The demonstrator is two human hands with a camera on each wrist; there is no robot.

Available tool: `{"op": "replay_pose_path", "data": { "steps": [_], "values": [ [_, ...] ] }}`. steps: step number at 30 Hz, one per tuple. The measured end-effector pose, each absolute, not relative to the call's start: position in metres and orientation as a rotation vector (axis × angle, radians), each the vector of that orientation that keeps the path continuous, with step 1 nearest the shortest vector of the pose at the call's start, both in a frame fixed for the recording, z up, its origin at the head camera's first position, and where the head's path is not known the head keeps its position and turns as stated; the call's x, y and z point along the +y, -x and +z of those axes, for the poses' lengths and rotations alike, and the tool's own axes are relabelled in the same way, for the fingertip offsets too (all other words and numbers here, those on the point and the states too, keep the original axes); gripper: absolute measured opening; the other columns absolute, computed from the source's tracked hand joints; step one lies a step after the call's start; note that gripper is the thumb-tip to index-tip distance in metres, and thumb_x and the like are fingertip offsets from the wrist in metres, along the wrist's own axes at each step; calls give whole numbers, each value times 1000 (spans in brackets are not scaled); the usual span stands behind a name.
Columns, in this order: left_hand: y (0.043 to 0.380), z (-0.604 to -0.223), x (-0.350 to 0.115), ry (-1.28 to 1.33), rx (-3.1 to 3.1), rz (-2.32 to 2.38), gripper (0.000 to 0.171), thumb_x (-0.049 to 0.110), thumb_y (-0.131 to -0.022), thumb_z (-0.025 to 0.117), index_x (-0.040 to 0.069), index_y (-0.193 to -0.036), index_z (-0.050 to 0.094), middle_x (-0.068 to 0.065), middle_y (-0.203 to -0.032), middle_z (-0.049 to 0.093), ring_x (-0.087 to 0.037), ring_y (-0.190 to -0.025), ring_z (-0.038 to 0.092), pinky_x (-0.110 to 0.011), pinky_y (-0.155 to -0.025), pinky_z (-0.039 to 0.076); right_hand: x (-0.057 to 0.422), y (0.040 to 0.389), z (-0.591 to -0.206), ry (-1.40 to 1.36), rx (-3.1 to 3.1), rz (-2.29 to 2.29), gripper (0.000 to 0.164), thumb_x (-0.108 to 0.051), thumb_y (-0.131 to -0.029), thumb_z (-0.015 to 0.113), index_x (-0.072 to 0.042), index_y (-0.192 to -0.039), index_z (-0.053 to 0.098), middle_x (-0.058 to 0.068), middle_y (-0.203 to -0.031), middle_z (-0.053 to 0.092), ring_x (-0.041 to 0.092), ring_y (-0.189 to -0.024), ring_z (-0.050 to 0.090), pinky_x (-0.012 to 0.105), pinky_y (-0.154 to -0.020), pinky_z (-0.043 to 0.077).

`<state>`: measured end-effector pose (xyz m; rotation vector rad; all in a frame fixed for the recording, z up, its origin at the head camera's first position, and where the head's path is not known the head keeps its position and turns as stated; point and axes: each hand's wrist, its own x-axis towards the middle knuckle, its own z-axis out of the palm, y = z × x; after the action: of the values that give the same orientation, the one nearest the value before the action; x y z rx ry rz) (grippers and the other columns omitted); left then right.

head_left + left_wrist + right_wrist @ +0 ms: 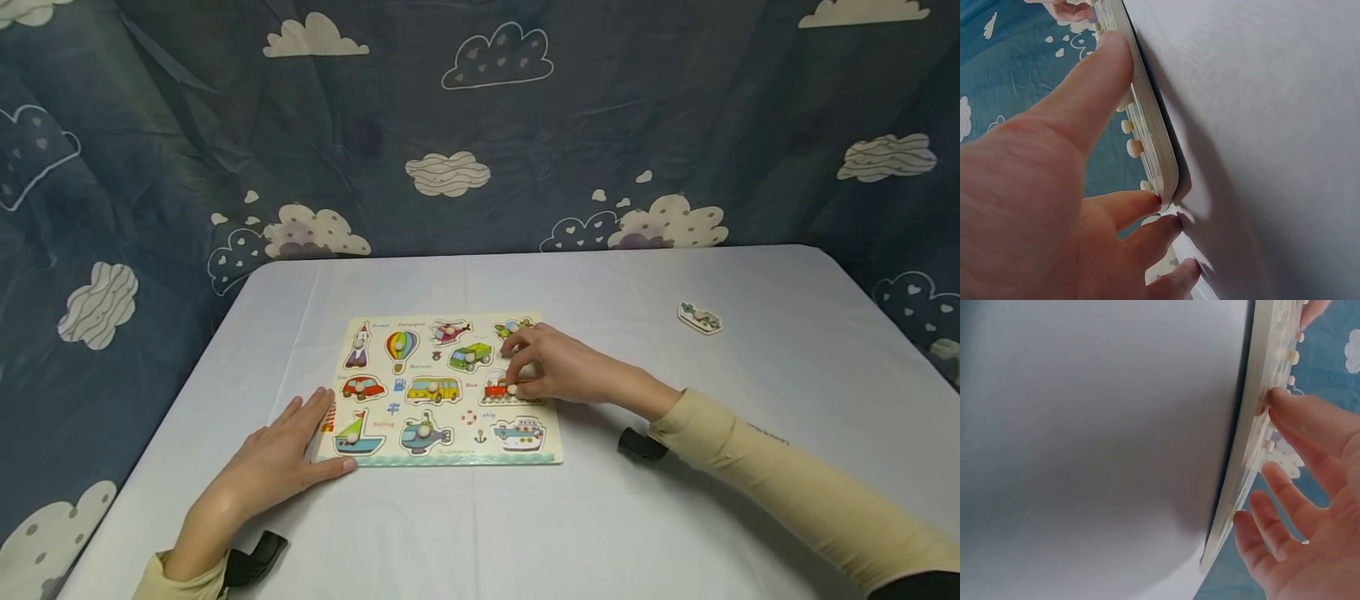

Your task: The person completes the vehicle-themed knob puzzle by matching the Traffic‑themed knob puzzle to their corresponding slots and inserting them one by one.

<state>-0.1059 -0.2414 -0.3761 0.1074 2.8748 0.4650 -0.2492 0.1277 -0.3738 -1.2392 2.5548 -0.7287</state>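
Note:
A wooden knob puzzle board (pixel 442 421) with vehicle pictures lies on the white table. My right hand (pixel 558 362) reaches over its right side, thumb and forefinger pinching the red train piece (pixel 495 385) at its slot; the hand covers part of the train. Above it, the green airplane piece (pixel 510 328) is partly hidden by the fingers. My left hand (pixel 273 450) rests along the board's left edge, thumb on the lower left corner and fingers extended. In the left wrist view, that thumb (pixel 1094 81) presses along the board's side.
A loose puzzle piece (pixel 700 317) lies on the table (pixel 637 517) at the back right. Set in the board are several pieces, among them a yellow bus (pixel 432 390), a ship (pixel 517 434) and a submarine (pixel 425 433). A dark cloud-print curtain (pixel 480 125) hangs behind the table.

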Motion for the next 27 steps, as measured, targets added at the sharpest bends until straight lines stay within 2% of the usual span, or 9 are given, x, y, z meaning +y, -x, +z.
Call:
{"op": "replay_pose_path", "data": {
  "steps": [9,16,27],
  "values": [
    [106,-376,-242,-105,2875,465,115,76,-76,63,3,-156,25,-18,-158,27,-45,-144,20,-76,-99,22,134,248,-372,1177,2529,-852,15,-10,-87,74,-21,-96,76,7,-133,56,27,-124,46,47,-103,36],
    [107,-375,-242,-109,2873,467,115,77,-76,63,3,-156,24,-18,-159,27,-44,-144,20,-76,-99,22,152,247,-368,1055,2519,-981,17,-7,-90,71,-18,-101,75,8,-136,54,26,-123,49,47,-94,45],
    [105,-374,-242,-111,2866,487,114,75,-77,64,2,-155,24,-19,-158,27,-45,-144,20,-76,-99,22,192,247,-359,971,2610,-1006,18,-8,-91,70,-14,-108,74,8,-134,56,24,-122,51,45,-90,47]
  ]
}}
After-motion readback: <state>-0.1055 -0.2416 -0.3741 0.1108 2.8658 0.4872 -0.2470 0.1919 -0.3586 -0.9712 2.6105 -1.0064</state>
